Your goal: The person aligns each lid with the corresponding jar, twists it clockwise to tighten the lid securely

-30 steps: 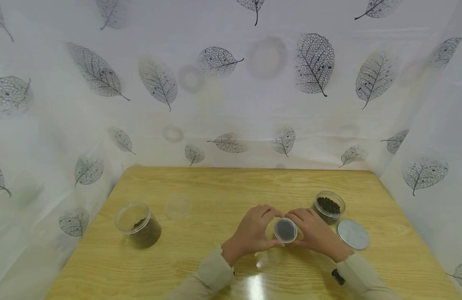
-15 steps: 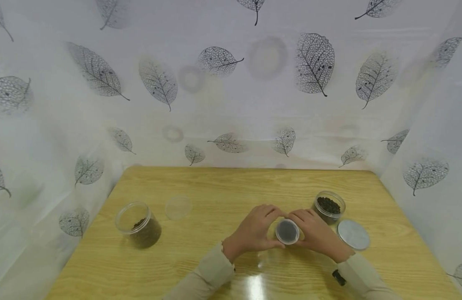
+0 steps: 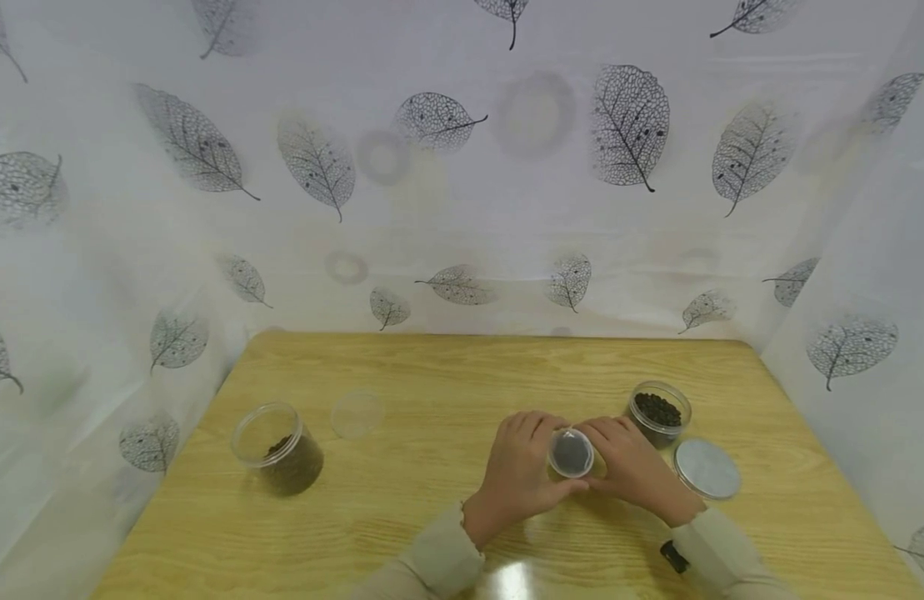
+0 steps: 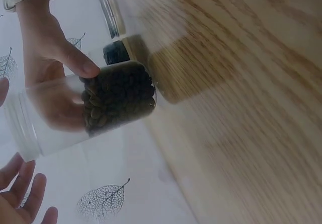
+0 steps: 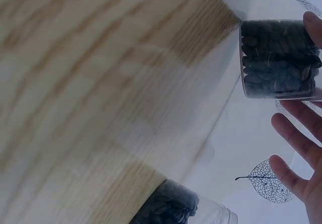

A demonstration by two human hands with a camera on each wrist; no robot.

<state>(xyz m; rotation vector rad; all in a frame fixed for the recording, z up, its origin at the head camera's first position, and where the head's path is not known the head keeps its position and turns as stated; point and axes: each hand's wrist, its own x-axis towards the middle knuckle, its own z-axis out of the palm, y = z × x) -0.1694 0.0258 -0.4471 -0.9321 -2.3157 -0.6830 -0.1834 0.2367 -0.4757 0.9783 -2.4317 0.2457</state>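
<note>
A clear jar [image 4: 95,108], part filled with dark oval seeds or beans, stands in front of me between my hands. Its glassy, pale-rimmed lid [image 3: 571,452] faces up in the head view. My right hand [image 3: 632,471] grips the jar's body, with the thumb [image 4: 80,63] against the wall at the level of the contents in the left wrist view. My left hand [image 3: 517,467] curls round the lid from the left, fingers behind and thumb in front. In the left wrist view its fingertips [image 4: 29,166] sit right at the lid's edge.
An open jar of dark pieces [image 3: 658,412] stands at the right, close to my right hand, with a silver lid [image 3: 706,468] before it. On the left are a larger open jar [image 3: 285,458] and a clear disc lid [image 3: 357,415]. A leaf-print curtain [image 3: 462,208] surrounds the wooden table [image 3: 402,358].
My left hand has shifted right and turned round the lid, its thumb reaching further along the front. The jar has moved slightly back and left. My right hand keeps its hold.
</note>
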